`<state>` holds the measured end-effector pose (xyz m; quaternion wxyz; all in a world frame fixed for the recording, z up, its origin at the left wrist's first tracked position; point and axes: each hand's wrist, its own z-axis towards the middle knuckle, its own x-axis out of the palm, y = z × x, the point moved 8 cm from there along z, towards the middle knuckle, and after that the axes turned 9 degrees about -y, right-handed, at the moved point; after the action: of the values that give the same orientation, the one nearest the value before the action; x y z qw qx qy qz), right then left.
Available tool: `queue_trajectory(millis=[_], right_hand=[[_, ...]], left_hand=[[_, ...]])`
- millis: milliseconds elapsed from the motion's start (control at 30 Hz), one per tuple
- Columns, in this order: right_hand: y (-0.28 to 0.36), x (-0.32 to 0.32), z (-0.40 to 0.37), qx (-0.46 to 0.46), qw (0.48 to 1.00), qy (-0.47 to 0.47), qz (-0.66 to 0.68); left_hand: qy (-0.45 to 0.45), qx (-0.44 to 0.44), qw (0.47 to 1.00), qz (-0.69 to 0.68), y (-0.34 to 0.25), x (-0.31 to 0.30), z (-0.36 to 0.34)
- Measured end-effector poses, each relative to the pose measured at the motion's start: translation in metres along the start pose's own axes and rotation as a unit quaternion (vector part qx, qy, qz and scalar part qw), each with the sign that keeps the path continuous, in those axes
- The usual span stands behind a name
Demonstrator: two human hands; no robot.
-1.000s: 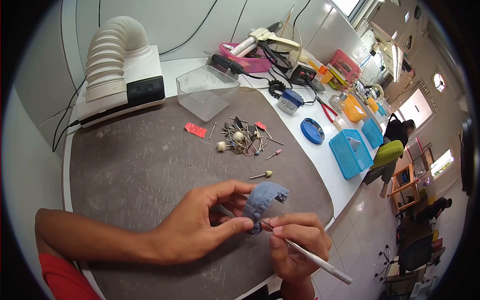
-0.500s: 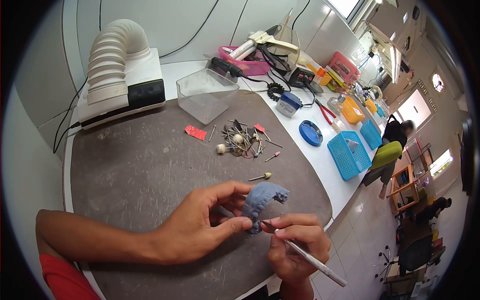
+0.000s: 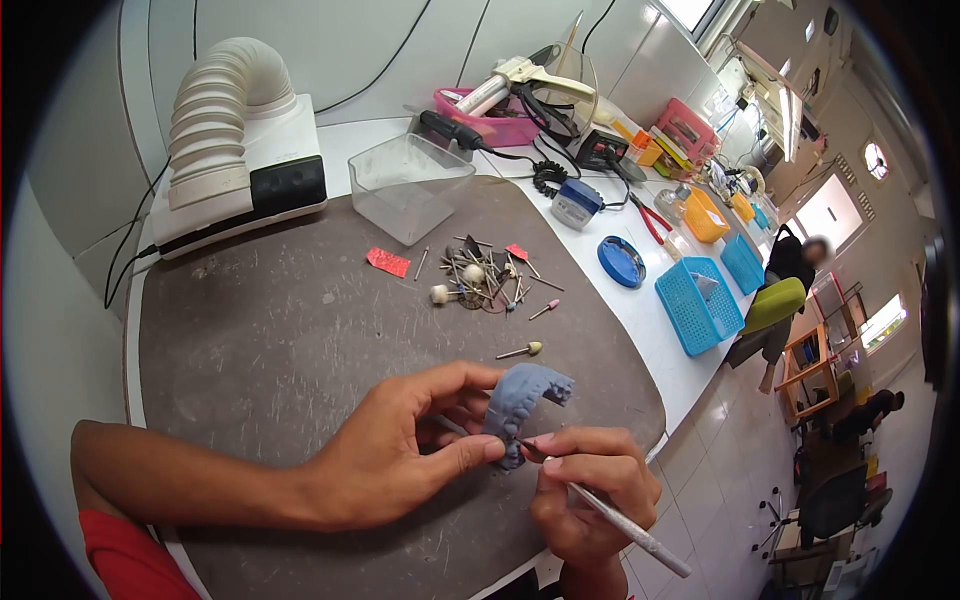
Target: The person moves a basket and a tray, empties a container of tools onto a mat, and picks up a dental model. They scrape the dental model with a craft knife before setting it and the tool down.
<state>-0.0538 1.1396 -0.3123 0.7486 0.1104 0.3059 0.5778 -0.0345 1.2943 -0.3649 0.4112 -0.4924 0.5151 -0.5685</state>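
Note:
A blue-grey dental model point(image 3: 515, 398), curved like a jaw arch with teeth along it, is held above the brown mat. My left hand point(image 3: 405, 450) grips it from the left, thumb near its lower end and fingers behind. My right hand point(image 3: 598, 490) pinches a metal carving knife point(image 3: 635, 532) like a pen. The dark tip of the knife meets the lower end of the model, close to my left thumb. Just beyond the model, a bur with a yellowish head point(image 3: 534, 349) lies on the mat.
Several rotary burs point(image 3: 480, 280) lie piled on the brown mat point(image 3: 260, 340), beside red sandpaper pieces point(image 3: 388, 262). Behind stand a clear plastic box point(image 3: 405, 205) and a hose unit point(image 3: 240, 190). Blue baskets point(image 3: 690, 325) line the right. A seated person point(image 3: 785, 265) is farther off.
The knife in my right hand has shifted very slightly left at the model's lower end. My left hand keeps its hold, and the view has moved a little.

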Motion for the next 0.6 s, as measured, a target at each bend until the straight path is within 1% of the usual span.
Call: queue_trajectory(millis=[67,233,300,400,600], right_hand=[[-0.002,0.0,-0.002,-0.002,0.999,-0.009,0.043],[-0.005,-0.005,-0.006,0.016,0.998,0.006,0.064],[-0.007,-0.006,-0.006,0.024,0.997,0.009,0.073],[-0.008,-0.008,-0.003,0.026,0.996,0.005,0.085],[-0.01,-0.012,0.006,0.061,0.992,0.03,0.111]], left_hand=[[0.01,-0.005,1.0,0.003,0.003,0.001,0.0],[0.025,-0.022,0.999,-0.001,0.001,0.003,-0.001],[0.051,-0.006,0.999,-0.018,-0.001,0.007,-0.001],[0.074,-0.018,0.997,-0.033,0.002,0.009,-0.001],[0.082,-0.022,0.995,-0.044,0.003,0.011,-0.001]])
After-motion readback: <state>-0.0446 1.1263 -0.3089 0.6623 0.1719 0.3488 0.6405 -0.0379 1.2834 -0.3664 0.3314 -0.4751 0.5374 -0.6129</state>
